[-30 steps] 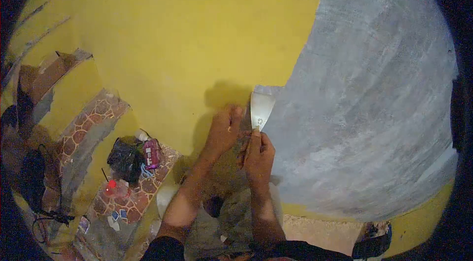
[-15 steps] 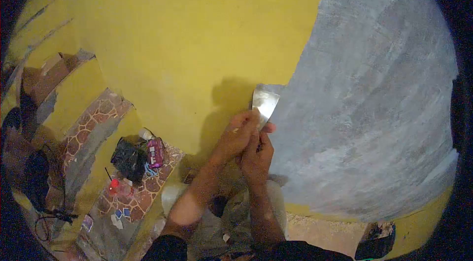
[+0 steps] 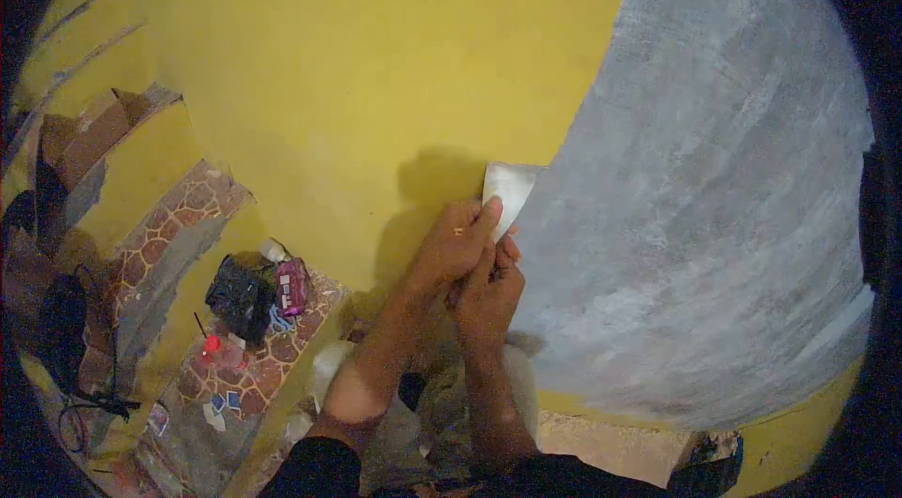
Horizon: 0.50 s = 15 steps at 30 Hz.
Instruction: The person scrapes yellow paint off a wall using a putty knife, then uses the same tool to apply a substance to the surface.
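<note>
A broad metal scraper blade (image 3: 507, 186) meets the yellow wall (image 3: 329, 56), its wide edge at the corner where yellow coating borders the bare grey area (image 3: 695, 188). My left hand (image 3: 459, 240) is closed on the scraper, thumb laid along the blade's face. Just below, my right hand (image 3: 489, 301) wraps its fingers around the lower end, where the handle is hidden. Both hands are close together, and their shadow falls on the yellow wall to the left.
Stair steps with a stone-pattern surface (image 3: 174, 216) rise along the left. On one lie a black plastic bag (image 3: 240, 296), a purple packet (image 3: 292, 286) and a red-capped bottle (image 3: 216, 348). A dark object (image 3: 705, 468) stands low at the right.
The blade has tilted slightly, so its bright glint has turned to a dull white. Both hands keep their hold, and the whole view has shifted a little.
</note>
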Tool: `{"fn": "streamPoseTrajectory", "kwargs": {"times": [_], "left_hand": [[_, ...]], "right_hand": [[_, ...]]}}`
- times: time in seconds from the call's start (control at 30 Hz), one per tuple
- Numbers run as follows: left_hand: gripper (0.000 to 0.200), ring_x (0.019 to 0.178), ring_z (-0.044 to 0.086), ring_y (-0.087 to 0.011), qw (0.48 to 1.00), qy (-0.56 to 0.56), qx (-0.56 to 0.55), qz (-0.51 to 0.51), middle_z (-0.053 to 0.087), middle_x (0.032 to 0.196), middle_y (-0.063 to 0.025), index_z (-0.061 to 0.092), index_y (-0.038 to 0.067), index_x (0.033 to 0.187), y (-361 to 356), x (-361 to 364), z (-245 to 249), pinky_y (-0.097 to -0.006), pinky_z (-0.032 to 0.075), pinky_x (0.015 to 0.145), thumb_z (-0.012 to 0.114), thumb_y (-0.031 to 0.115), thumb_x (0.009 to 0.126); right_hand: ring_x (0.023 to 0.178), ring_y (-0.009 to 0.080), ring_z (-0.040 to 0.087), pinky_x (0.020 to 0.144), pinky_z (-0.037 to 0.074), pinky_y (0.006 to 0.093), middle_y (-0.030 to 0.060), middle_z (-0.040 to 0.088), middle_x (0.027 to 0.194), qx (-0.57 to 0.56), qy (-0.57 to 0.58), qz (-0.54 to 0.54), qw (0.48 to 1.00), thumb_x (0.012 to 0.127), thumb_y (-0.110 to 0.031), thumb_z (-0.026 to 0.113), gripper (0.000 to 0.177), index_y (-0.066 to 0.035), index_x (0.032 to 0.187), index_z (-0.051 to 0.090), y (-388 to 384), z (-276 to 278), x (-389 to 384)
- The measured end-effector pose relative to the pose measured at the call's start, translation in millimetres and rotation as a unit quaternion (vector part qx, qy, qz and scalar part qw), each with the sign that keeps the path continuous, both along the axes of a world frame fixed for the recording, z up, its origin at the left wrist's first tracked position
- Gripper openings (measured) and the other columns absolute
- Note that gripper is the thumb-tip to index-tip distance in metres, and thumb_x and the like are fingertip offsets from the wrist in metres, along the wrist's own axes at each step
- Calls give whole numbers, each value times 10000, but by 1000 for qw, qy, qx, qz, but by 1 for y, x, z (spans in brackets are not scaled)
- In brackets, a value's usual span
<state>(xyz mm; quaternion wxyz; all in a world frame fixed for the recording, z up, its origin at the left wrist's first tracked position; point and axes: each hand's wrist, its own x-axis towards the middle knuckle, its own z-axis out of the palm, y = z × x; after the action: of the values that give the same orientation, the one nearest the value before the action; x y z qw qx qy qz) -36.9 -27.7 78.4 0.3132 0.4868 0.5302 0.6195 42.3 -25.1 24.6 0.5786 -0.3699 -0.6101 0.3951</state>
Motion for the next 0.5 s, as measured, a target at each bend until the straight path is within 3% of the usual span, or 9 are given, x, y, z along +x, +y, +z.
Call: {"fn": "streamPoseTrajectory", "kwargs": {"times": [0.1, 0.17, 0.37, 0.5], "left_hand": [[543, 598, 667, -172, 998, -17, -46, 27, 702, 706, -105, 695, -57, 876, -14, 3, 26, -342, 549, 571, 493, 402, 1083], [537, 593, 666, -174, 999, -5, -39, -3, 710, 719, -113, 693, -66, 882, 3, -9, 10, -347, 548, 564, 502, 396, 1080], [533, 601, 676, -183, 999, 9, -35, -15, 737, 768, -144, 665, -79, 862, 16, -20, 2, -361, 550, 565, 514, 386, 1074], [526, 651, 697, -188, 998, -39, 1, -55, 744, 790, -142, 648, -62, 911, 15, -22, -3, -340, 557, 615, 489, 409, 1082]], "right_hand": [[640, 76, 587, 525, 465, 256, 58, 640, 810, 4, -31, -29, 999, 1106, -226, 450, 299, 27, 1121, 608, 6, -11, -8], [627, 68, 562, 509, 446, 254, 27, 617, 799, -70, 104, 38, 991, 1102, -248, 475, 276, 2, 1106, 592, 6, -14, -17], [634, 65, 561, 502, 442, 249, 7, 623, 843, -59, 256, 101, 959, 1092, -306, 522, 295, -20, 1085, 592, 8, -19, -40], [610, 68, 550, 489, 432, 247, 10, 623, 846, -15, 211, 102, 972, 1096, -320, 507, 312, -20, 1091, 592, 7, -22, -34]]}}
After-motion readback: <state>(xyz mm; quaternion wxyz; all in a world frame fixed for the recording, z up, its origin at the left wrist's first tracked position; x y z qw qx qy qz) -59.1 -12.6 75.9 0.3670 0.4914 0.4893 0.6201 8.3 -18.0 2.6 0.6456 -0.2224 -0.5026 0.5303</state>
